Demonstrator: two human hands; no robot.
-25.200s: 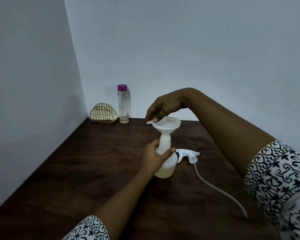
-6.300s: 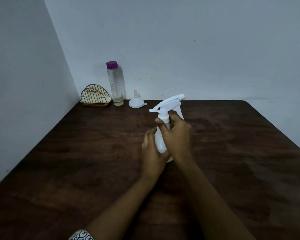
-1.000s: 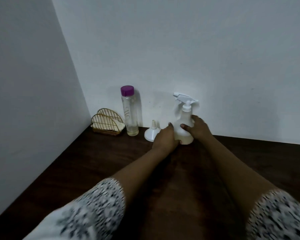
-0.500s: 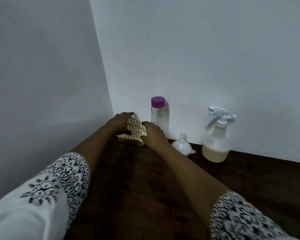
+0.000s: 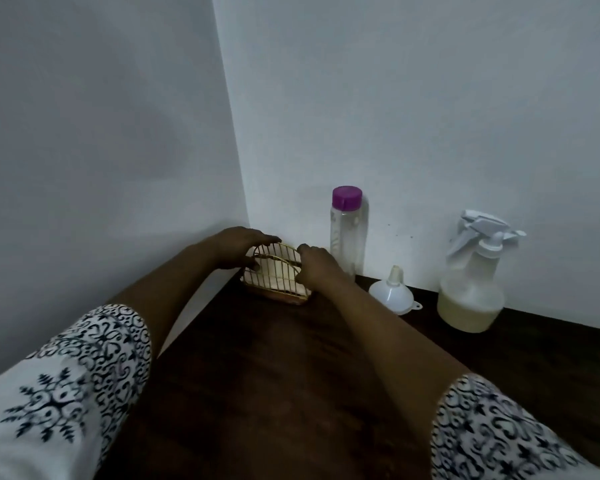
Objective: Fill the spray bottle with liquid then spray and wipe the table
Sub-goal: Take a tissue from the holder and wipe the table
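The white spray bottle [image 5: 473,289] stands upright against the back wall at the right, trigger head on, pale liquid in its bottom. Both hands are at the gold wire napkin holder [image 5: 276,273] in the far left corner of the dark wooden table [image 5: 291,393]. My left hand [image 5: 238,249] curls over the holder's left side and top wire. My right hand [image 5: 316,266] has its fingers pinched at the holder's right side, on the pale napkins [image 5: 274,271] inside. How firmly either hand grips is hard to see.
A clear bottle with a purple cap [image 5: 347,233] stands just right of the holder, close to my right hand. A white funnel [image 5: 392,294] sits upside down between it and the spray bottle. Walls close off the back and left.
Both hands let go of the spray bottle at the back wall and moved left to the napkin holder. Over the last half second they closed in on it.
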